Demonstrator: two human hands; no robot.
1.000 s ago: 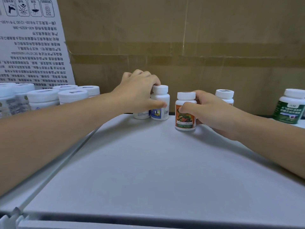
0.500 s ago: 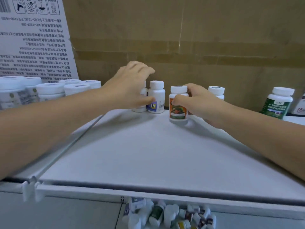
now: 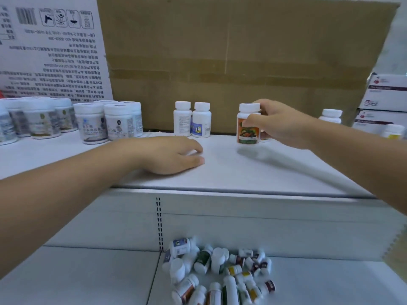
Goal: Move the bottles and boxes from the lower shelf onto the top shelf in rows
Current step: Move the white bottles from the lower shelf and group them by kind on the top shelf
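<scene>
My right hand (image 3: 277, 122) grips a white-capped bottle with an orange label (image 3: 247, 125), held just above the top shelf (image 3: 220, 172). Another small bottle is partly hidden behind that hand. Two white bottles (image 3: 192, 119) stand side by side at the back of the top shelf; one has a blue label. My left hand (image 3: 169, 154) rests on the shelf in front of them, fingers relaxed, holding nothing. A heap of several small bottles (image 3: 218, 274) lies on the lower shelf (image 3: 88, 278).
Several wide white jars (image 3: 92, 123) stand at the left of the top shelf. A brown cardboard box (image 3: 242, 62) forms the back wall, with a printed white carton (image 3: 50, 51) to its left. Stacked white boxes (image 3: 385, 102) and a few bottles (image 3: 331, 115) sit at right.
My left hand let go of the blue-label bottle and drew back toward me onto the shelf. My right hand still holds the orange-label bottle. The view tilted down, showing the lower shelf.
</scene>
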